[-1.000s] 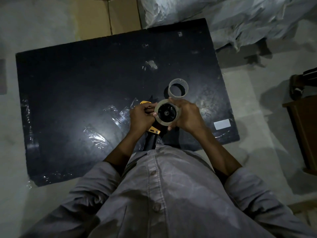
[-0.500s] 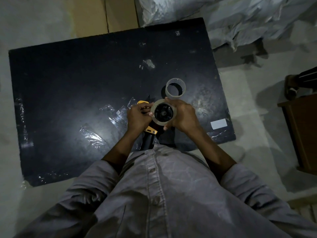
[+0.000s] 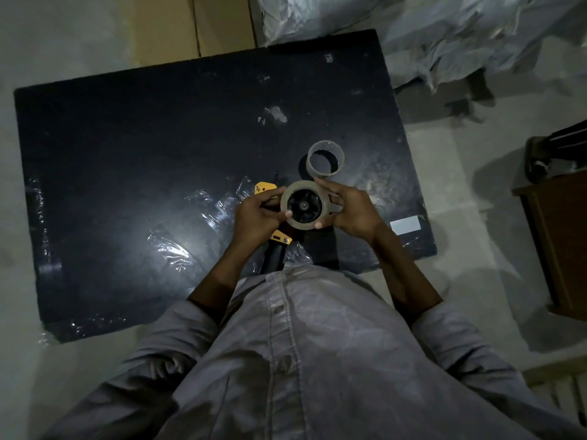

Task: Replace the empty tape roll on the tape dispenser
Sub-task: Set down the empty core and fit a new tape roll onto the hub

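A roll of tape point(image 3: 305, 205) sits on the black hub of a yellow-and-black tape dispenser point(image 3: 275, 236), held just below the centre of the frame above a black desk point(image 3: 127, 154). The left hand point(image 3: 258, 216) has its fingers closed around the dispenser's frame; the right hand point(image 3: 352, 209) has its fingers gripping the roll's rim — thumb at the lower edge. Just above them, an empty roll point(image 3: 326, 158) stands on the desk. Crumpled clear plastic point(image 3: 171, 249) lies to the left, a white label point(image 3: 405, 224) to the right.
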A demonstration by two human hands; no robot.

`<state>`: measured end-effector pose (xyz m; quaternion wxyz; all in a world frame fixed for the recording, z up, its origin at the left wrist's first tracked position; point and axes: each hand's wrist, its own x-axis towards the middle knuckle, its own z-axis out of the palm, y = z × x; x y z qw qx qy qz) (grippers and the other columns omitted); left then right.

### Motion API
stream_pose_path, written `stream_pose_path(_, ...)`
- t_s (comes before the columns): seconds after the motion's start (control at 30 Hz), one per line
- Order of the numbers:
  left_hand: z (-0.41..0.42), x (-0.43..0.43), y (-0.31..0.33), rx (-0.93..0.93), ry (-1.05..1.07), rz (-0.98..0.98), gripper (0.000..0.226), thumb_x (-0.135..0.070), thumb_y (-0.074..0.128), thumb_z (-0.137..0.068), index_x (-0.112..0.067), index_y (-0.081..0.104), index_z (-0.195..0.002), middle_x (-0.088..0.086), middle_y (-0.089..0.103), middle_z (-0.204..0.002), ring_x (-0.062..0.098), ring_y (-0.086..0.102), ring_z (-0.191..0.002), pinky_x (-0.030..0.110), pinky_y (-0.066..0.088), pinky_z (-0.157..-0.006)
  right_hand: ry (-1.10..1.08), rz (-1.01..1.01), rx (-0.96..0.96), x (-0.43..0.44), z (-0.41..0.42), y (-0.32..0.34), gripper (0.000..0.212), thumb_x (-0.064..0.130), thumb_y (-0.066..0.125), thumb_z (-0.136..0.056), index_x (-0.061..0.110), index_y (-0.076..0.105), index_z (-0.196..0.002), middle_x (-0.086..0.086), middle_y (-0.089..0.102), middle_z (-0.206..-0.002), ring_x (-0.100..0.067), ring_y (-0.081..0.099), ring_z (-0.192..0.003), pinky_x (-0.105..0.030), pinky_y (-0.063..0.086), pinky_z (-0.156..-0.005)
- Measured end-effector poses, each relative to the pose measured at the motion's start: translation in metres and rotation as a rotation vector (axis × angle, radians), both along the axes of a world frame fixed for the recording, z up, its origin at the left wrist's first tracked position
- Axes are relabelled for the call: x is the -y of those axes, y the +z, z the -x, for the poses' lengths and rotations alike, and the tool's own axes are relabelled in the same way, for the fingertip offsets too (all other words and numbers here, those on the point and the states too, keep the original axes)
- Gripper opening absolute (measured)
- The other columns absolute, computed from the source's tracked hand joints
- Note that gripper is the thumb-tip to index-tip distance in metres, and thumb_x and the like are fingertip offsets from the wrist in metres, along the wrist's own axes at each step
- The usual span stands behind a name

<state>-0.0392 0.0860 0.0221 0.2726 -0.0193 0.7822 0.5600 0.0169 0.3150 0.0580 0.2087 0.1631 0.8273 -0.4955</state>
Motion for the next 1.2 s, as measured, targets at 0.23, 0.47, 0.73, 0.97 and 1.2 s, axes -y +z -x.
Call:
stream_pose_path(0.23,0.000,-0.005,0.000,-0.227,-0.213,0.226,0.095,-0.022,0.103,-0.069,-0.024,0.063,-0.155,-0.001,0.080,-0.131,0.011,0.081,-0.091,0.031,0.066,-0.090,0.112,-0.144,-0.015,-0.001,0.003,-0.011,0.111,0.006,0.099,-0.079,0.021,0.040,-0.172,-0.005,0.062,-0.163,-0.020,0.058,-0.150,-0.030,0.046,-0.125)
stream_pose_path(0.47,-0.002,-0.008,-0.003,-0.211,-0.183,0.290,0.094,-0.025,0.104,-0.067,-0.025,0.065,-0.153,0.004,0.085,-0.112,0.012,0.080,-0.077,0.032,0.066,-0.087,0.166,-0.137,0.020,-0.007,0.008,-0.027,0.109,0.001,0.091,-0.087,0.022,0.030,-0.175,-0.003,0.053,-0.170,-0.018,0.050,-0.156,-0.017,0.038,-0.121)
stream_pose_path(0.73,0.000,-0.009,-0.004,-0.234,-0.190,0.304,0.092,-0.023,0.103,-0.070,-0.020,0.064,-0.153,0.006,0.083,-0.124,0.011,0.080,-0.089,-0.004,0.045,-0.080,0.156,-0.101,0.021,-0.008,0.004,-0.040,0.117,-0.002,0.089,-0.088,0.033,0.022,-0.177,0.001,0.051,-0.171,-0.016,0.053,-0.154,-0.038,0.048,-0.128)
stream_pose_path(0.97,-0.001,-0.010,0.001,-0.251,-0.191,0.311,0.090,-0.022,0.101,-0.071,-0.020,0.064,-0.153,0.003,0.080,-0.134,0.014,0.081,-0.092,0.013,0.057,-0.092,0.131,-0.091,0.011,-0.007,-0.001,-0.042,0.113,-0.005,0.086,-0.090,0.034,0.023,-0.176,0.001,0.050,-0.172,-0.008,0.049,-0.150,-0.021,0.042,-0.124)
stream_pose_path(1.2,-0.003,-0.011,-0.005,-0.252,-0.198,0.323,0.091,-0.020,0.101,-0.072,-0.020,0.063,-0.155,0.005,0.081,-0.131,0.010,0.077,-0.100,0.024,0.060,-0.101,0.119,-0.124,-0.016,-0.004,-0.005,-0.050,0.112,-0.003,0.085,-0.092,0.035,0.021,-0.177,-0.001,0.044,-0.175,-0.012,0.045,-0.156,0.001,0.034,-0.113)
